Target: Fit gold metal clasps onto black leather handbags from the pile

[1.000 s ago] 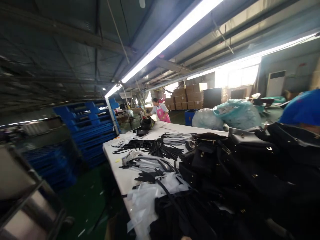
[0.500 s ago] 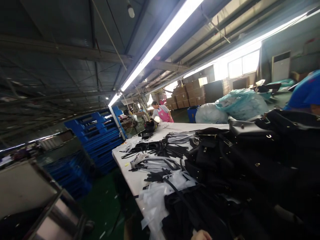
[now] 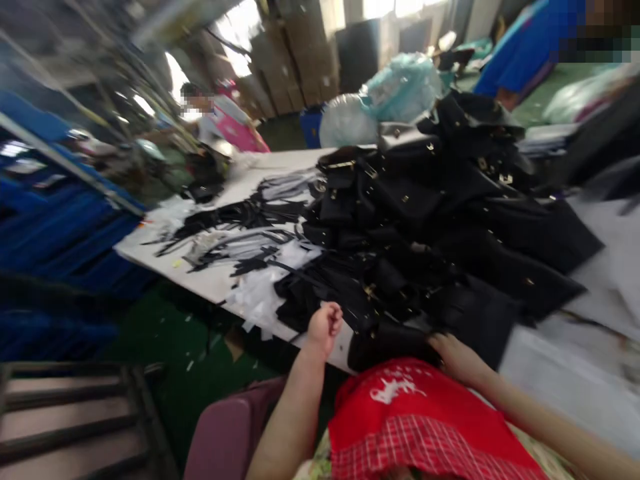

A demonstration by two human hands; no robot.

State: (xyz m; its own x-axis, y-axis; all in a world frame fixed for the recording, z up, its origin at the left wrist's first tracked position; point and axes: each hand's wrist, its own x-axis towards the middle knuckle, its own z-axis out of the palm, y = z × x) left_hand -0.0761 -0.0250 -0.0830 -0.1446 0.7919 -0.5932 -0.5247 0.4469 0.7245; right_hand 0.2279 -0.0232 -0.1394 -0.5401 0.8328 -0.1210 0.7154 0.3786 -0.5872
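Note:
My left hand (image 3: 326, 325) is raised above the front edge of the table, fingers curled into a loose fist, and I see nothing in it. Close to my red apron, my right hand (image 3: 453, 357) grips the edge of a black bag (image 3: 387, 343) lying at the table's near side; its fingertips are partly hidden. Beyond both hands spreads a heap of black bags (image 3: 400, 200) with gold-coloured metal fittings. Left of the heap lie bundles of black strips (image 3: 240, 215) and white translucent sheets (image 3: 257, 293).
The white table (image 3: 145, 248) carries the heap. Blue pallets (image 3: 55, 233) are stacked to the left, with a slatted cart (image 3: 70, 420) nearer me. A mauve chair (image 3: 223, 433) stands at my left. One person in a pink apron (image 3: 235, 130) and another in blue (image 3: 520, 50) are across the table.
My view has tipped down and turned right. Both my forearms and the red apron now show; before, only a bit of one hand was visible at the bottom edge.

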